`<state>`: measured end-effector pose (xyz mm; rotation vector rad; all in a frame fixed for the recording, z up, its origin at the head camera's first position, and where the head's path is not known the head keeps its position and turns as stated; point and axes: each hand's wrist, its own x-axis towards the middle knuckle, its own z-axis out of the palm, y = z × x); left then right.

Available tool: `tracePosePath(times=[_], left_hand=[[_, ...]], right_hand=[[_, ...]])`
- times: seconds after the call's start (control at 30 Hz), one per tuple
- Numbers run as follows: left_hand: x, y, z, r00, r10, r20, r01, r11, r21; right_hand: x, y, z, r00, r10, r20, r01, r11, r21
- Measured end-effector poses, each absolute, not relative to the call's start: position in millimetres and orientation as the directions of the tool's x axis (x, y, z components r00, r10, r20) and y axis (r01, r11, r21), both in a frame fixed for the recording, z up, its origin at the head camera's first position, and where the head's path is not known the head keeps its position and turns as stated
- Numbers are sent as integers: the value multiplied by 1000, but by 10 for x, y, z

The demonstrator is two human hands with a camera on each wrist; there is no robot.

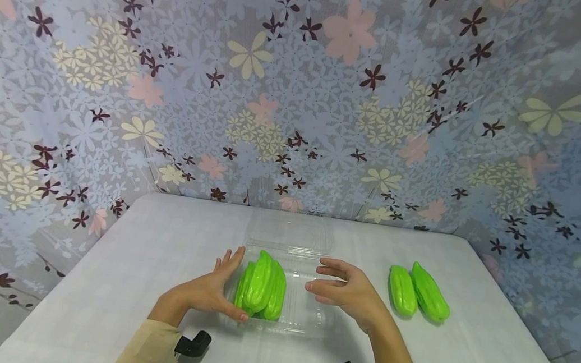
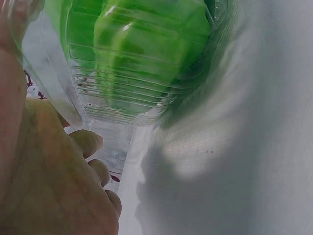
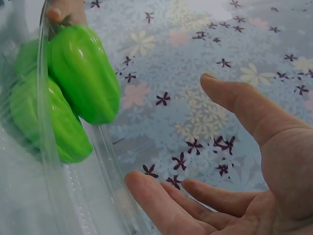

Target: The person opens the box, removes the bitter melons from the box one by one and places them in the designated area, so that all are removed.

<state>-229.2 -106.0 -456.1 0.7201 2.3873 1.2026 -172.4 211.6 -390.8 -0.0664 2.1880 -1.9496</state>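
A clear plastic hinged box (image 1: pixel 304 300) lies on the table with its lid (image 1: pixel 289 229) folded open to the back. Several glossy, bright green ridged vegetables (image 1: pixel 261 285), pepper-like in shape, are piled in its left half. My left hand (image 1: pixel 207 292) spreads along the box's left side, thumb by the front rim and fingers toward the back. Seen from the left wrist, its fingers (image 2: pixel 88 142) lie close beside the ribbed wall. My right hand (image 1: pixel 345 292) hovers at the box's right side, fingers parted and holding nothing; the right wrist view shows a gap between thumb and fingers.
Two more green vegetables, one shorter (image 1: pixel 402 290) and one longer (image 1: pixel 429 292), lie side by side on the white-covered table (image 1: pixel 481 352), right of my right hand. A flower-patterned curtain (image 1: pixel 297 92) rises behind the table's back edge.
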Motion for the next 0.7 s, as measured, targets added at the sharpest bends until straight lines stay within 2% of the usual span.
tracePosePath(times=[0.33, 0.7], left_hand=[[-2281, -1049, -4573, -808, 578, -110, 259, 517, 816], [-2279, -1046, -4568, -809, 577, -114, 254, 518, 817]], right_hand=[[-1710, 1959, -3956, -960, -224, -165, 133, 148, -980], [-1704, 1938, -3953, -962, -218, -166, 127, 181, -975]])
